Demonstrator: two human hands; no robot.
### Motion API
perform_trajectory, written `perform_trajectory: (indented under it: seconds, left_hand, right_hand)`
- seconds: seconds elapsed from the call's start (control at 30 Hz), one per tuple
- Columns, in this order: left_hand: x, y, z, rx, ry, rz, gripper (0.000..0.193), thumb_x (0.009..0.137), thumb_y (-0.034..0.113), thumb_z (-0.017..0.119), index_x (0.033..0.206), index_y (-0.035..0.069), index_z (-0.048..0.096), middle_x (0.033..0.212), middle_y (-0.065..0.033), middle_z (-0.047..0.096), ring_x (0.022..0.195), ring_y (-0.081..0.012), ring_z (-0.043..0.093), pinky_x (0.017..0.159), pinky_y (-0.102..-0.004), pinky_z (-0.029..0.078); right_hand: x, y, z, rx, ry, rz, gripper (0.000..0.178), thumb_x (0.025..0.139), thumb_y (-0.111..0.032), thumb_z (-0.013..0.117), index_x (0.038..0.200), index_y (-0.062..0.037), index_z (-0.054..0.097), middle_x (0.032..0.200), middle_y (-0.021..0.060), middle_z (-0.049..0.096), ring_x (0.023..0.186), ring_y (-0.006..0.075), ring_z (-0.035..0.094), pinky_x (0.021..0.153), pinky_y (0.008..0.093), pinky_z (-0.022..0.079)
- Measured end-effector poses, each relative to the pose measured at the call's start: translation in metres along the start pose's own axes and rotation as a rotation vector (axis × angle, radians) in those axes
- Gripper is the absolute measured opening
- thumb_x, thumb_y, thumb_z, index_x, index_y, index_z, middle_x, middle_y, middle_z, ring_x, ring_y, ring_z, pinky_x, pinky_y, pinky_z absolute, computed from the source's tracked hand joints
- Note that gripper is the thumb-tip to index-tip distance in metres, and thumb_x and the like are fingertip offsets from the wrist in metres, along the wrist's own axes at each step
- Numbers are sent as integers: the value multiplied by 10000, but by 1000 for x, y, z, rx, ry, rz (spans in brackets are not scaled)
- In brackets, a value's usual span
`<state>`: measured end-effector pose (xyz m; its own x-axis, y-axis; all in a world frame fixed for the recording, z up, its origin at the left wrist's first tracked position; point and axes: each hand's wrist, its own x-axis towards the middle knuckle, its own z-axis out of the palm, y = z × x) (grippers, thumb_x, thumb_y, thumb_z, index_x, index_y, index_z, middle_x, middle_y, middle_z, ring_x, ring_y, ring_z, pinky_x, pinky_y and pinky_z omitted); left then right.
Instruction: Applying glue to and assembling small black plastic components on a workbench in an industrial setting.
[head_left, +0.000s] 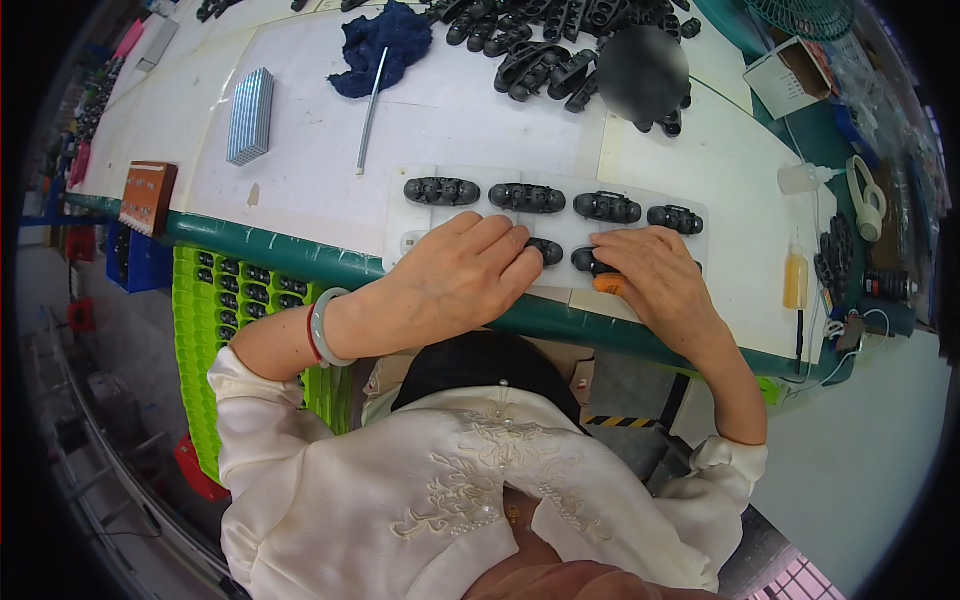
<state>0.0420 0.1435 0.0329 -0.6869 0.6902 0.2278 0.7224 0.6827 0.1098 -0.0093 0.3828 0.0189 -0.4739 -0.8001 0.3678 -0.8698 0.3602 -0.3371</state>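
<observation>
A white holding board lies along the near table edge and carries black, rounded plastic parts in two rows. The far row shows a ribbed black part at its left end and others beside it. Over the near row, my left hand is closed, its fingertips on a black part that it mostly covers. Just right of it, my right hand curls its fingers on another black part. Something orange shows at its thumb; whether worn or held, I cannot tell.
Loose black parts pile up at the back. A dark blue cloth, a metal rod and stacked metal bars lie left. Green trays stand below the table's left edge. A yellow bottle is at right.
</observation>
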Motion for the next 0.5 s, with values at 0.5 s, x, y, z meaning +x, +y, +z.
perform_trajectory:
  seconds: [0.5]
  left_hand:
    - [91,-112,31,28,321,-228,525,654,243,709,1103,77,494,1044,-103,509,955,-266,491,782,-333,444]
  right_hand:
    - [-5,-2,-22,-12,163,114,284,644,-53,671,908,4,584,907,105,590,794,248,543,694,343,407]
